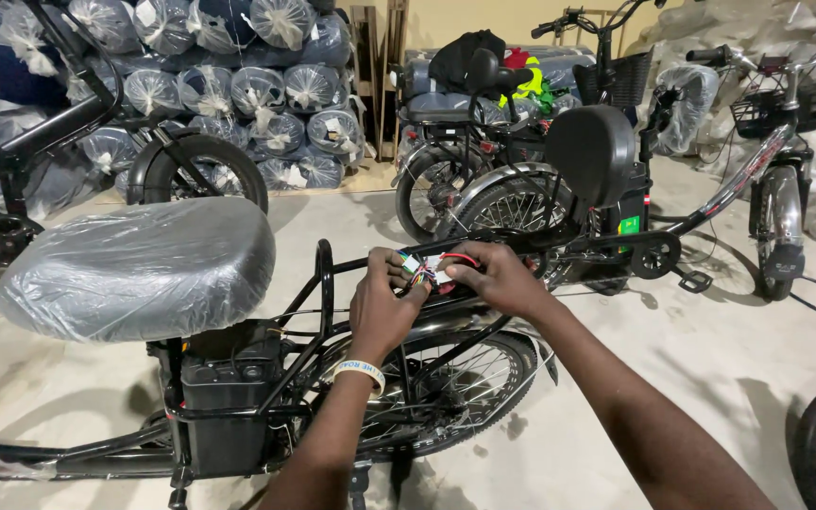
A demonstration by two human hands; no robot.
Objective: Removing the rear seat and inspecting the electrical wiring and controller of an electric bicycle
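A broad saddle (pixel 139 269) wrapped in crinkled clear plastic sits ahead of the black tubular rear rack (pixel 332 312) over a spoked wheel (pixel 465 387). Above the rack, the left hand (pixel 384 307) and right hand (pixel 498 279) — fingertips nearly meeting — pinch a small bundle of multicoloured wires (pixel 430 271).

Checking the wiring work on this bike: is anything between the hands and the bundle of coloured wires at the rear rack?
Nothing visible. The left hand and the right hand both already hold the bundle of coloured wires from either side, just above the black rear rack. The wrapped saddle sits off to the left, apart from them.
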